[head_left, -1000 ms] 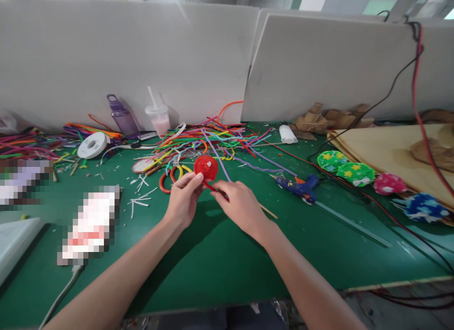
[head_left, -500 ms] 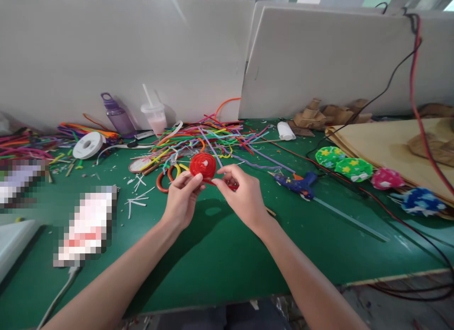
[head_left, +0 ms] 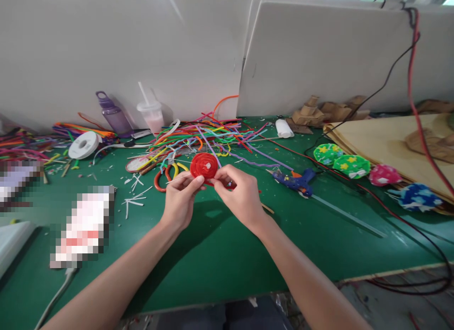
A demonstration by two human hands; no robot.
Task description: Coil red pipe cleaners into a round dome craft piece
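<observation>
A round red coil of pipe cleaner (head_left: 203,164) with a small whitish spot at its middle is held up over the table. My left hand (head_left: 180,195) pinches the coil at its lower left edge between thumb and fingers. On the lower right side, my right hand (head_left: 237,190) has its thumb and fingertips closed on the red pipe cleaner strand that comes off the coil. Part of that strand is hidden behind the right fingers. Behind the left hand lie scissors (head_left: 158,182) with orange and yellow handles.
A heap of colourful pipe cleaners (head_left: 213,134) lies behind my hands. At right are a blue glue gun (head_left: 300,182) with a long glue stick and several fuzzy patterned pieces (head_left: 351,166). A purple bottle (head_left: 115,116), drink cup (head_left: 151,116) and white spool (head_left: 83,144) stand left.
The right hand has moved slightly left, closer to the coil, and its fingers are drawn in tighter on the strand. The whole view has shifted a little.
</observation>
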